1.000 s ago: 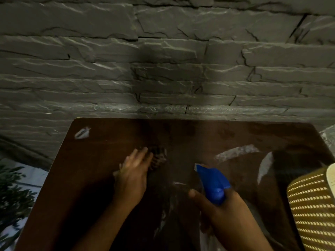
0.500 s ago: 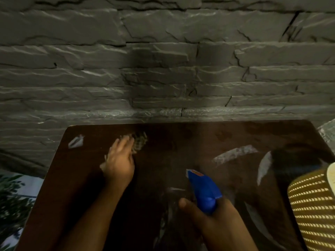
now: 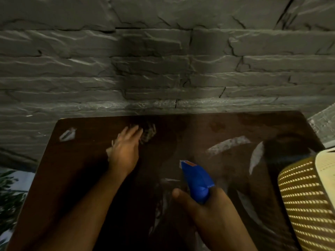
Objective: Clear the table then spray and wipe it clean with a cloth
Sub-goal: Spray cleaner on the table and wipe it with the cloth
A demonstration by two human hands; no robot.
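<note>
A dark brown table (image 3: 81,160) stands against a grey stone wall. My left hand (image 3: 125,153) lies flat on a patterned cloth (image 3: 148,133) near the table's far edge; the cloth shows past my fingertips and at my thumb. My right hand (image 3: 213,220) grips a spray bottle with a blue trigger head (image 3: 196,180), its nozzle pointing toward the far left. The bottle's body is hidden under my hand. Pale smears and glare streaks (image 3: 228,144) lie on the right half of the tabletop.
A yellow woven chair back (image 3: 308,201) stands at the table's right edge. The stone wall (image 3: 163,69) runs right behind the table. Green plant leaves (image 3: 9,196) show below the table's left side. A small pale patch (image 3: 68,134) marks the far left corner.
My left hand has slid the cloth away from me, from mid-table to the far edge. The right hand with the spray bottle has stayed about where it was.
</note>
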